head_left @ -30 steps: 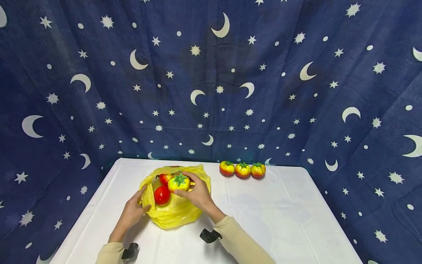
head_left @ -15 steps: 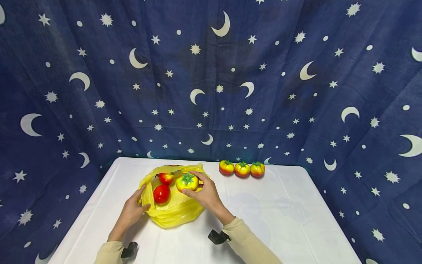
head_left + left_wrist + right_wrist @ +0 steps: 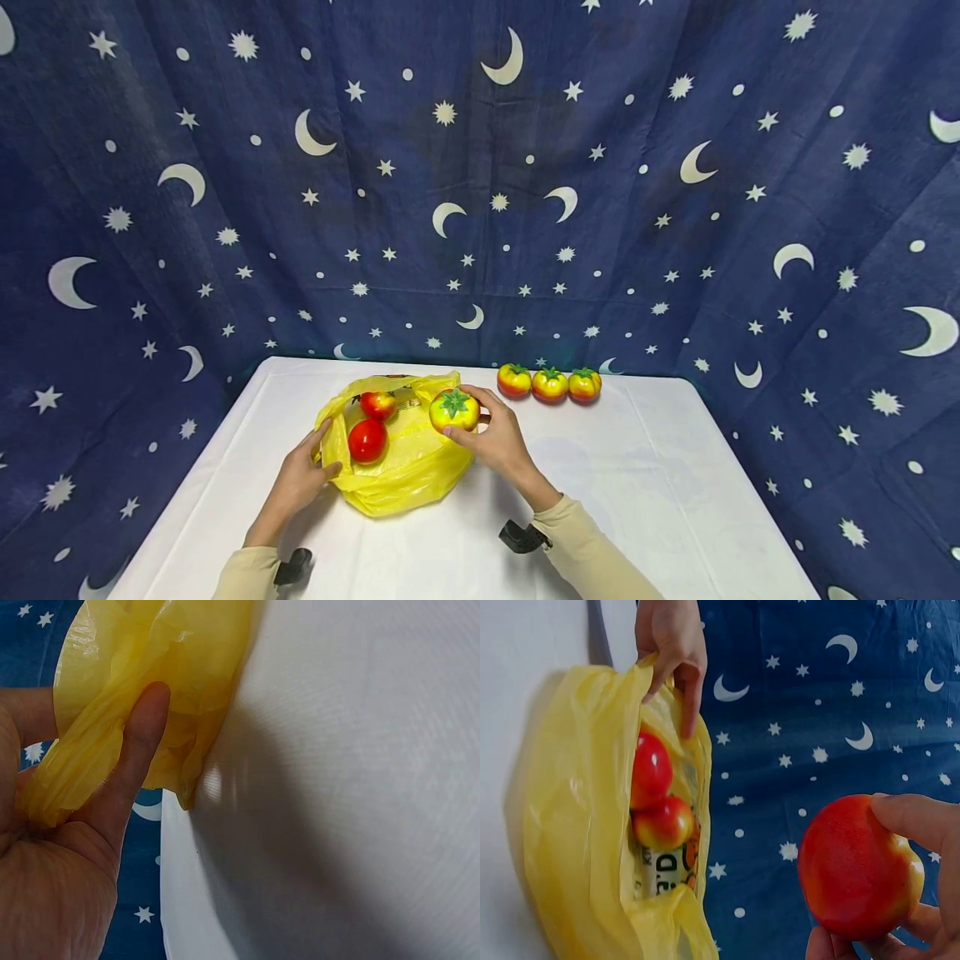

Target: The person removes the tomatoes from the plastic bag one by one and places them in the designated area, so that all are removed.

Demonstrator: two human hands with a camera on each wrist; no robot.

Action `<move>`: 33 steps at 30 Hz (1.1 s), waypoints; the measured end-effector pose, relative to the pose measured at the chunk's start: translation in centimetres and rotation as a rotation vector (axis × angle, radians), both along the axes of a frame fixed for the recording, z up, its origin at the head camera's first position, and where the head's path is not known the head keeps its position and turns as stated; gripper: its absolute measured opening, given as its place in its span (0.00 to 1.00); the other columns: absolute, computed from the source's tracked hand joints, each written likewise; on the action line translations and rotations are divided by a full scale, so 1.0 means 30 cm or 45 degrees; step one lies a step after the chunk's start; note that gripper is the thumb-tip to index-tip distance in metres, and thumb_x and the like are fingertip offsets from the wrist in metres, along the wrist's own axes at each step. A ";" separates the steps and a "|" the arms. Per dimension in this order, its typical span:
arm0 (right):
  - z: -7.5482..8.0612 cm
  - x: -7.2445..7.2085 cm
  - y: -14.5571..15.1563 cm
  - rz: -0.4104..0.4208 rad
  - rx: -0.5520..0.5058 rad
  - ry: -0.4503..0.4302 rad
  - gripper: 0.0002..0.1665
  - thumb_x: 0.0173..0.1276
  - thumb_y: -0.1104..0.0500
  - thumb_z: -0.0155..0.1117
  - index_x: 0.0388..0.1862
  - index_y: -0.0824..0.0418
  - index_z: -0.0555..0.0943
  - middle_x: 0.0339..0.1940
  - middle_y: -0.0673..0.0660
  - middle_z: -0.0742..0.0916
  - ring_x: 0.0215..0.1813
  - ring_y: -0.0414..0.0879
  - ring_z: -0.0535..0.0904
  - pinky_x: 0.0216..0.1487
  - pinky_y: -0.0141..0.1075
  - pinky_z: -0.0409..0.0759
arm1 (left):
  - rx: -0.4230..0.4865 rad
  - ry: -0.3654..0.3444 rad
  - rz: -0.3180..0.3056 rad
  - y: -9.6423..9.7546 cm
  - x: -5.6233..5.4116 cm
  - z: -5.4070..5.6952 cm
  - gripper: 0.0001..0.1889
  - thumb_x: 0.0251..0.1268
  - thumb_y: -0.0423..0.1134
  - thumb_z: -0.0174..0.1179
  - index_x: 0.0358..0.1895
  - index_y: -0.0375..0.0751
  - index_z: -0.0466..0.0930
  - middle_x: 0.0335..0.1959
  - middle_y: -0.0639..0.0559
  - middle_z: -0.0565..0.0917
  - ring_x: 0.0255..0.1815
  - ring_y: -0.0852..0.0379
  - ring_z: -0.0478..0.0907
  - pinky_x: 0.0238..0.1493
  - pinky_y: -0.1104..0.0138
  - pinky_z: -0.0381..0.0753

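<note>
My left hand [image 3: 297,481] grips the left rim of a yellow plastic bag [image 3: 408,492], whose gathered edge lies between thumb and fingers in the left wrist view. My right hand [image 3: 504,440] holds a yellow-and-red tomato [image 3: 452,413] with a green leafy top, over the bag's right rim. From the right wrist view, this tomato's [image 3: 847,870] red underside shows, apart from the bag. Inside the open bag lie a red tomato [image 3: 367,442] and a red-yellow one [image 3: 378,406], which touch each other in the right wrist view.
Three more yellow-red tomatoes [image 3: 550,387] stand in a row at the back edge of the white-covered table [image 3: 637,500], right of the bag. A dark blue curtain [image 3: 487,250] with moons and stars hangs behind and at both sides.
My right hand has moved right with the tomato, from above the bag's middle to its right rim. The left hand has kept its place on the bag.
</note>
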State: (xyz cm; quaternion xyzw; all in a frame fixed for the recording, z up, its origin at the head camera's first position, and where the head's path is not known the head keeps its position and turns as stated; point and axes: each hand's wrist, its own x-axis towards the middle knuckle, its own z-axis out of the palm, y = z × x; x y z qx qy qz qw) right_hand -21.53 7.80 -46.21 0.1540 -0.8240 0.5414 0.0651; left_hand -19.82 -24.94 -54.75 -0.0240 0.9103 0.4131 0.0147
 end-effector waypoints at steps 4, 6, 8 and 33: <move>-0.002 0.003 0.034 -0.043 0.018 0.027 0.37 0.52 0.53 0.78 0.63 0.55 0.77 0.61 0.54 0.83 0.55 0.48 0.79 0.55 0.41 0.82 | -0.007 0.012 0.007 0.002 0.001 -0.004 0.44 0.58 0.31 0.63 0.78 0.37 0.51 0.76 0.29 0.55 0.77 0.29 0.51 0.76 0.39 0.53; -0.004 0.006 0.052 -0.063 0.021 0.043 0.37 0.51 0.53 0.79 0.62 0.54 0.78 0.60 0.54 0.83 0.54 0.47 0.79 0.54 0.39 0.83 | -0.009 0.022 0.008 0.003 0.002 -0.006 0.44 0.58 0.32 0.63 0.77 0.37 0.52 0.76 0.28 0.55 0.76 0.28 0.51 0.75 0.39 0.53; -0.008 0.011 0.072 -0.079 0.027 0.055 0.37 0.51 0.54 0.79 0.62 0.54 0.78 0.60 0.54 0.83 0.53 0.47 0.79 0.53 0.37 0.83 | -0.005 0.020 0.012 0.003 0.002 -0.007 0.43 0.58 0.32 0.63 0.77 0.37 0.52 0.76 0.28 0.56 0.77 0.29 0.51 0.75 0.39 0.54; -0.142 -0.047 0.335 -0.378 0.052 -0.025 0.40 0.48 0.57 0.81 0.62 0.59 0.78 0.59 0.59 0.84 0.54 0.52 0.80 0.54 0.40 0.84 | -0.001 0.004 -0.018 -0.003 0.003 -0.004 0.43 0.60 0.31 0.62 0.78 0.37 0.51 0.77 0.29 0.55 0.77 0.30 0.50 0.76 0.41 0.52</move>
